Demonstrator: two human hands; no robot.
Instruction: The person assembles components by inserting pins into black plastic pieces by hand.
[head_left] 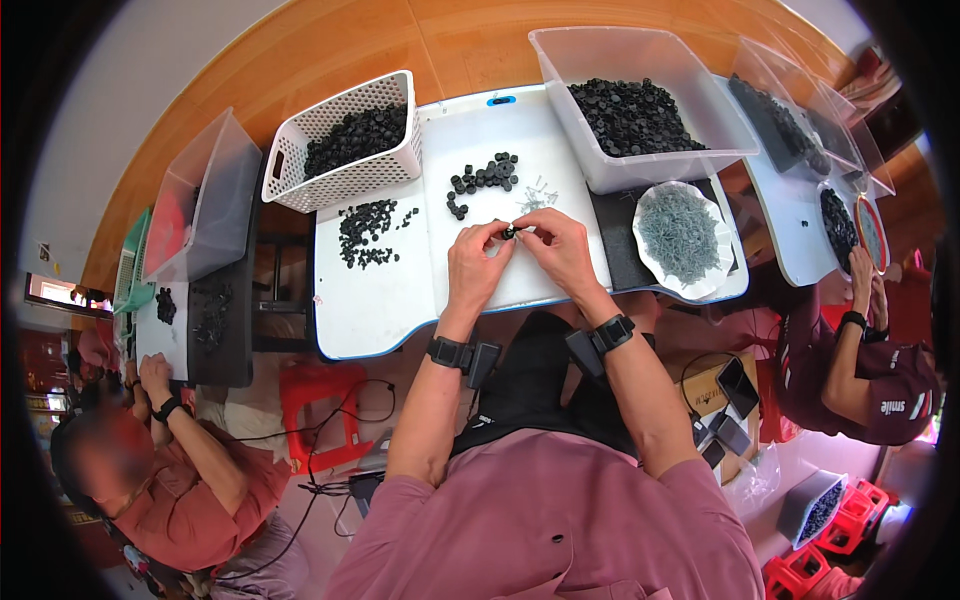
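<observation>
My left hand (476, 264) and my right hand (562, 250) meet over the front half of the white table (530, 278). Their fingertips pinch a small black part (508, 233) between them; its exact shape is mostly covered by the fingers. Just beyond lies a loose cluster of black round knob-like pieces (487, 176). Several thin silvery screws (540, 194) are scattered right of that cluster, close to my right fingertips. Farther left, smaller black pieces (366, 230) are spread over the tabletop.
At the back stand a white perforated basket (400, 165) and a translucent bin (650, 170), both holding black parts. A white scalloped dish (722, 262) of screws rests on a black mat (612, 235) at right. People work at tables on both sides; cables (318, 455) hang lower left.
</observation>
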